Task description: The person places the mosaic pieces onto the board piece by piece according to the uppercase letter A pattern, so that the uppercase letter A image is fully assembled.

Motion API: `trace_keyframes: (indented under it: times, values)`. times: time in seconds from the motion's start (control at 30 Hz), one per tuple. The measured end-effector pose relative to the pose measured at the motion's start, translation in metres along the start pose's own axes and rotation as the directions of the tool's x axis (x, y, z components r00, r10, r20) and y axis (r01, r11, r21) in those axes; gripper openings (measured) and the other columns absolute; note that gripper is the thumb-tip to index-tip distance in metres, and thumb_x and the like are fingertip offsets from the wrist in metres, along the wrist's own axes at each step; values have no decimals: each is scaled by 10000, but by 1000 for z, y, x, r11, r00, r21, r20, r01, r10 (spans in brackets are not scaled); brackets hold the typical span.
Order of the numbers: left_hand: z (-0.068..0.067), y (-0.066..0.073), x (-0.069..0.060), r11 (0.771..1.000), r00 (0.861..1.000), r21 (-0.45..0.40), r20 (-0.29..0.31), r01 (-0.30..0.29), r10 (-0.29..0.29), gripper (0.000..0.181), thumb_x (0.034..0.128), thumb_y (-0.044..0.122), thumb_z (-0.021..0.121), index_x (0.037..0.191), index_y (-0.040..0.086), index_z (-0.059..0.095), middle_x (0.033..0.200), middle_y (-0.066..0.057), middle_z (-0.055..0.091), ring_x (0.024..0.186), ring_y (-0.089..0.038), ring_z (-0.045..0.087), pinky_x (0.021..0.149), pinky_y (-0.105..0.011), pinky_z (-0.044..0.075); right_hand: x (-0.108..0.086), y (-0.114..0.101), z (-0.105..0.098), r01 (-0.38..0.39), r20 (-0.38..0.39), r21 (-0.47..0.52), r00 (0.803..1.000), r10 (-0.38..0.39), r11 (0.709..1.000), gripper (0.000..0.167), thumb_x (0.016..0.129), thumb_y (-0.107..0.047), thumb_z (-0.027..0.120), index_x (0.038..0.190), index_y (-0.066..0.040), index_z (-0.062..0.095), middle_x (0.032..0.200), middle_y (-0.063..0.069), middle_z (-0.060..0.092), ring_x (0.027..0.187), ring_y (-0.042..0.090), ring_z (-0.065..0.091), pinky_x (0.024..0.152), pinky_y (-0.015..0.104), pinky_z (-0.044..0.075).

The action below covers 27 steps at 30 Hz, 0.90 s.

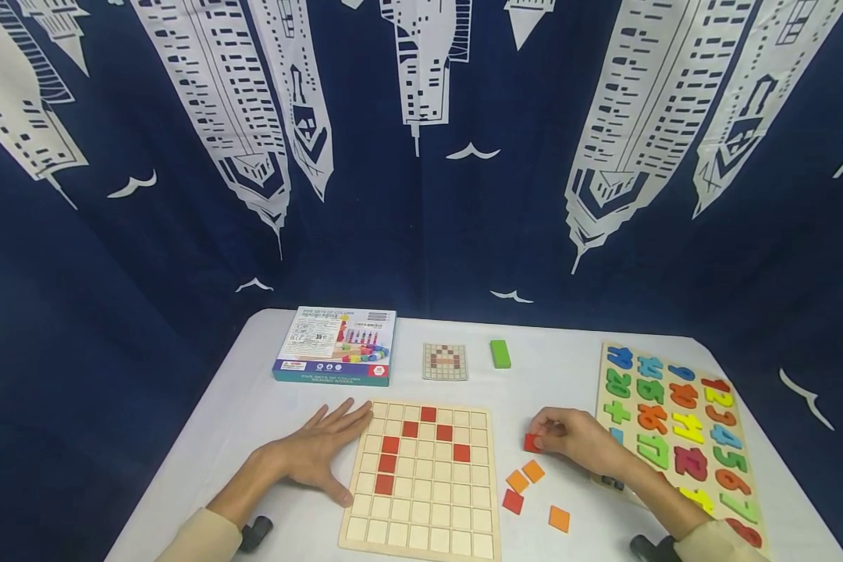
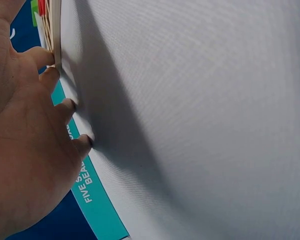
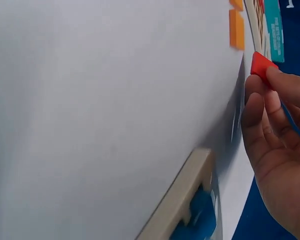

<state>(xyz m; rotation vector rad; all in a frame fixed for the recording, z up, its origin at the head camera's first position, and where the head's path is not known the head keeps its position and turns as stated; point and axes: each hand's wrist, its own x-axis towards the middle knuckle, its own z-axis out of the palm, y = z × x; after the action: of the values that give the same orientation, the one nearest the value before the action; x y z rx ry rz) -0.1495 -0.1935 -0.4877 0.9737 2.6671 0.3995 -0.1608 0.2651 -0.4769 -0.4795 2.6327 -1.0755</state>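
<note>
A wooden grid board (image 1: 432, 492) lies in the middle of the table, with several red square tiles set in its upper cells. Along its left edge, my left hand (image 1: 316, 451) is spread, its fingertips and thumb touching the rim. To the right of the board, my right hand (image 1: 578, 442) pinches a red tile (image 3: 262, 67) between thumb and fingers, just above the table. Between that hand and the board lie three orange tiles (image 1: 559, 518) and one loose red tile (image 1: 513, 501).
Behind the board lie a small pattern card (image 1: 445, 362) and a green block (image 1: 501, 354). A cardboard box (image 1: 332, 380) sits at the back left. On the right, partly under my right forearm, is a number puzzle board (image 1: 628, 353).
</note>
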Motion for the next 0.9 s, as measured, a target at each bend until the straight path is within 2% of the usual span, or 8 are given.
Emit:
trace_keyframes:
  times: [0.1,0.17,0.27,0.63,0.9]
  values:
    - [0,0,0,1000,1000,4,-1,5,-5,1299,491,823,615,1493,152,133,1551,7,31,1397,-300,1,1083,-580,42,2,-6,4,-29,32,121,999,25,992,105,828,-200,689,920,-168,651,833,2,619,752,181,581,595,296,538]
    - [0,0,0,1000,1000,5,-1,8,-8,1300,489,822,617,1493,154,132,1551,10,29,1398,-297,0,1084,-578,43,3,-10,7,-55,67,209,997,42,976,125,835,-196,681,941,-138,651,856,45,624,751,211,601,616,336,553]
    - [-1,1,0,1000,1000,1,2,11,-12,1302,486,817,626,1493,157,129,1550,14,26,1398,-292,-4,1087,-572,41,5,-15,14,-64,102,265,994,38,962,141,838,-200,675,953,-123,651,870,69,623,744,229,616,640,351,559]
    - [-1,1,0,1000,1000,4,5,11,-11,1298,488,819,622,1493,159,132,1551,14,26,1398,-295,-4,1085,-576,44,12,-38,38,-15,150,310,988,-33,951,134,839,-182,673,954,-113,665,828,68,641,660,251,623,567,364,554]
    - [0,1,0,1000,1000,6,5,8,-8,1294,492,819,620,1493,161,132,1551,16,22,1398,-294,-5,1085,-576,43,16,-49,56,24,163,255,984,-67,967,119,835,-199,679,944,-150,676,786,24,645,619,229,608,542,327,543]
